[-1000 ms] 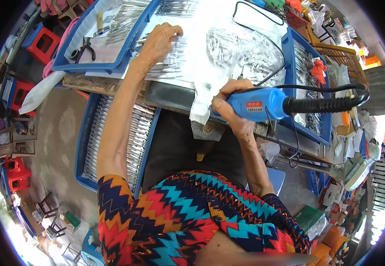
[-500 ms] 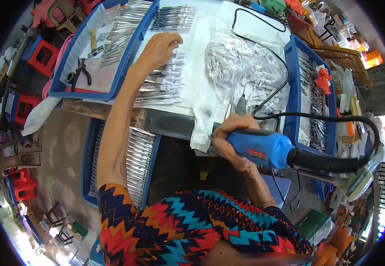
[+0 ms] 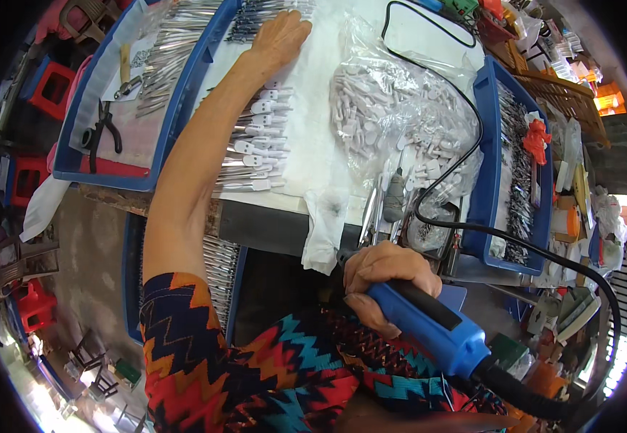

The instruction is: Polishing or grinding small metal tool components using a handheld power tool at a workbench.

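My left hand (image 3: 282,40) reaches far across the table, over slim metal pieces with dark parts (image 3: 244,22). Its fingers are bent and close together; their tips, and anything in them, are hidden. Below that forearm lies a stack of metal pieces with white plastic ends (image 3: 259,141), some showing two small holes. Nearer my body, my right hand (image 3: 393,278) wraps round a blue corded electric screwdriver (image 3: 432,328) with a black strip along its body. The screwdriver's dark front end points away to the left, past the table's near edge.
Clear plastic bags of white parts (image 3: 378,108) lie mid-table, with a black cable (image 3: 472,144) looping past. A blue tray (image 3: 169,155) at left holds metal pieces and pliers (image 3: 104,133). Another blue tray (image 3: 481,209) stands at right. A white cloth (image 3: 324,231) hangs over the front edge.
My left hand has moved farther away, from above the white-ended stack to the dark pieces. My right hand has lowered the screwdriver toward my body, and its rear end now tilts further down.
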Demonstrator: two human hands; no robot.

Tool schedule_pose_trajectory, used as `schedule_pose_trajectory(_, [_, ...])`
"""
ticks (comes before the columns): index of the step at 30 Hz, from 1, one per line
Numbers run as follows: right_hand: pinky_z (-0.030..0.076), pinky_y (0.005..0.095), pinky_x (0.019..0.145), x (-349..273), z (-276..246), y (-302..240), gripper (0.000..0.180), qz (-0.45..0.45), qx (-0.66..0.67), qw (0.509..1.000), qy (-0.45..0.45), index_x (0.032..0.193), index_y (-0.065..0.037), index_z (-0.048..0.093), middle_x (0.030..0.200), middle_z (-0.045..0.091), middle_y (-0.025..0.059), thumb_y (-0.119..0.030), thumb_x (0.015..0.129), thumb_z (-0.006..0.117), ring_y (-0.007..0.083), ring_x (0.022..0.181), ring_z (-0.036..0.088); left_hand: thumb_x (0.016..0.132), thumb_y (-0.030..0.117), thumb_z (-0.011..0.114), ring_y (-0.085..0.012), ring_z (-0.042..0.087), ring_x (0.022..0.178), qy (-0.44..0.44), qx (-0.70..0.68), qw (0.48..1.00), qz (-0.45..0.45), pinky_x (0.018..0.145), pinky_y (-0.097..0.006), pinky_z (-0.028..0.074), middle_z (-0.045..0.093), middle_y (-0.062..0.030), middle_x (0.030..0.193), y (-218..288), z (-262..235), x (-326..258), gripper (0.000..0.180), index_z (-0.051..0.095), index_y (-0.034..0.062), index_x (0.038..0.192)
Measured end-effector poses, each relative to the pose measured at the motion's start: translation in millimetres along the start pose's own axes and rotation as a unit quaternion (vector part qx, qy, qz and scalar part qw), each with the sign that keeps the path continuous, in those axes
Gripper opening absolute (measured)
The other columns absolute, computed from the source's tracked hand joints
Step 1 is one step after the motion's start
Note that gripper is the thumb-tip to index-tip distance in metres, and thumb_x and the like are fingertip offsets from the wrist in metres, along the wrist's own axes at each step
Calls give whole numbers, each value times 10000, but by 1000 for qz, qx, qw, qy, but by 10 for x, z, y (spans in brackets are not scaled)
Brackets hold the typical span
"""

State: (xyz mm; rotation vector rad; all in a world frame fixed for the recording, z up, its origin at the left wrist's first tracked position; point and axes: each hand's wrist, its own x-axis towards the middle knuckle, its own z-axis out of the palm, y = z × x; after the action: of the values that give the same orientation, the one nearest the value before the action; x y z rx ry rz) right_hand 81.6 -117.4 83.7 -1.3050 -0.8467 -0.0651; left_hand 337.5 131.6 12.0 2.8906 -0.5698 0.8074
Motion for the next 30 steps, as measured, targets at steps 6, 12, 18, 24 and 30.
schedule_pose_trajectory(6, [449, 286, 507, -14, 7, -69, 372, 34, -18, 999, 1, 987, -10, 482, 683, 520, 89, 115, 665, 622, 170, 565, 518, 797, 77, 510, -281, 505, 789, 185, 115, 976, -9, 732, -383, 386, 494, -113, 794, -14, -75, 1, 82, 481, 32, 860])
schedule_pose_trajectory(12, [448, 292, 576, -130, 56, -209, 261, 97, -65, 993, 3, 974, -45, 465, 746, 511, 91, 33, 751, 576, 169, 601, 510, 771, 58, 513, -320, 488, 821, 339, -33, 932, -125, 738, -418, 354, 500, -136, 813, 105, -706, -169, 98, 492, 31, 862])
schedule_pose_trajectory(18, [464, 290, 584, -310, 67, -18, 302, 75, 52, 994, 61, 955, -45, 426, 706, 519, 91, 48, 725, 597, 172, 626, 552, 885, 90, 460, -151, 484, 765, 413, -309, 840, -171, 703, -287, 387, 512, -93, 815, 839, -1914, -637, 72, 444, 30, 848])
schedule_pose_trajectory(24, [424, 253, 543, -146, 67, 6, 178, 37, -146, 983, 100, 862, -27, 509, 733, 492, 34, 9, 712, 599, 115, 594, 509, 848, 103, 516, -157, 513, 613, 378, -491, 766, -171, 557, -267, 406, 527, -73, 712, 1498, -2230, -1318, 70, 492, 51, 888])
schedule_pose_trajectory(30, [468, 257, 511, -62, 99, 1, 171, 37, -52, 988, 138, 814, 33, 531, 630, 573, 85, 9, 687, 642, 156, 532, 582, 895, 193, 507, -16, 320, 485, -14, -719, 546, -429, 403, -163, 213, 471, -2, 649, 2228, -1901, -2130, 163, 451, 77, 995])
